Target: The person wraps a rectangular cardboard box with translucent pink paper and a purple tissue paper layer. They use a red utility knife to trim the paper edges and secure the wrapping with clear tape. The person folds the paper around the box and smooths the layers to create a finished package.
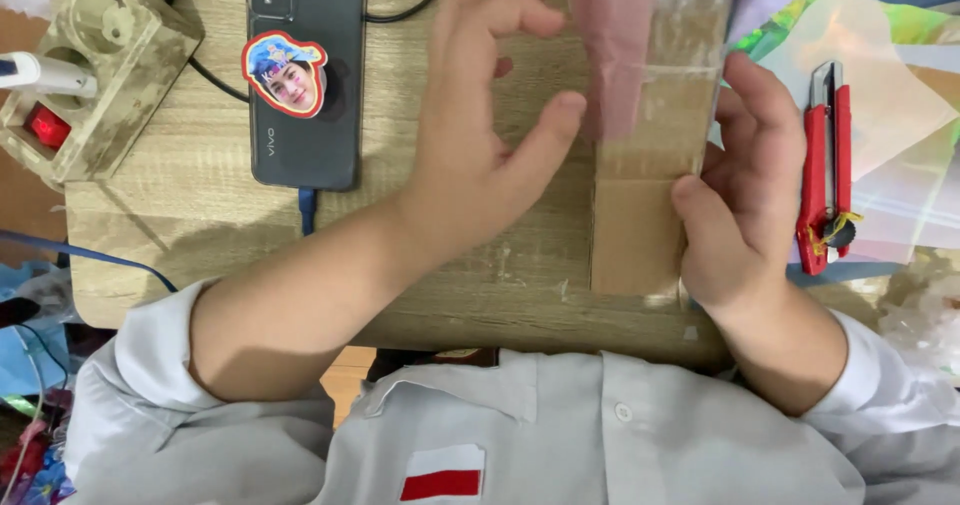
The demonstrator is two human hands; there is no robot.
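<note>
At a pale wood-grain table [200, 215], I steady a brown cardboard strip covered by a clear plastic sheet [640, 195] that lies flat near the table's front edge, just right of centre. My right hand [745, 200] pins its right edge, thumb pressed onto the cardboard and fingers curled against the side. My left hand [480, 125] hovers over the left edge, fingers spread wide and arched, the thumb tip just reaching the film; it grips nothing.

Doing this step well, as I judge it, means keeping the right thumb firm so the strip cannot slide, then bringing the left fingers down flat and smoothing outward from the middle, so the film lies without creases or trapped air. Pressing with the pads rather than the nails should spare the plastic from scoring.

A red retractable utility knife with a metal blade guide [828, 165] rests on coloured translucent sheets [890, 85] to the right, near my right hand but apart from it; I cannot tell whether its blade is out, so I would keep my wrist clear of it. A dark smartphone with a round portrait sticker [305, 75] lies to the left, cabled, beside a wood-patterned power strip with a red switch [90, 75].
</note>
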